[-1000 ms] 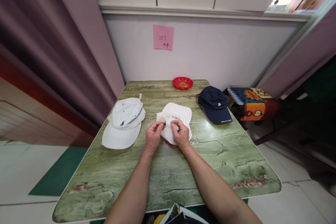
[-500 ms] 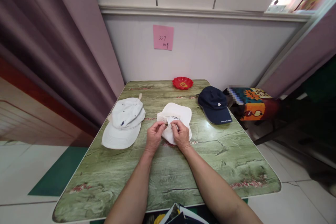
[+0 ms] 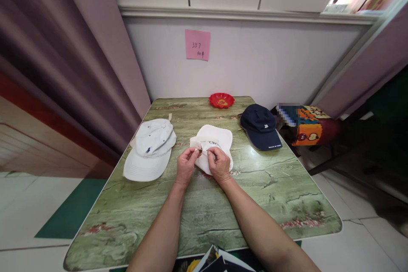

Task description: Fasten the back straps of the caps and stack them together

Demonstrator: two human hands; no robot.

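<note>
A white cap [image 3: 219, 134] with dark lettering lies at the middle of the table, its brim towards the wall. Both hands are at its near side, fingertips pinched on its back strap. My left hand [image 3: 187, 165] is closed on the strap's left part, and a small dark bit shows by its fingertips. Close beside it, my right hand [image 3: 218, 164] pinches the strap's right part. A pale cap [image 3: 150, 148] with a small dark logo sits at the left. On the right lies a navy cap [image 3: 260, 126] with white letters.
A red scalloped dish [image 3: 221, 100] stands at the far edge of the green wood-patterned table [image 3: 210, 216]. Behind it rises a white wall with a pink note [image 3: 197, 45]. A stool with a colourful cover [image 3: 307, 131] is beyond the table's right edge.
My left hand has shifted very slightly left, and the small dark bit at its fingertips shows more. The caps stay where they were.
</note>
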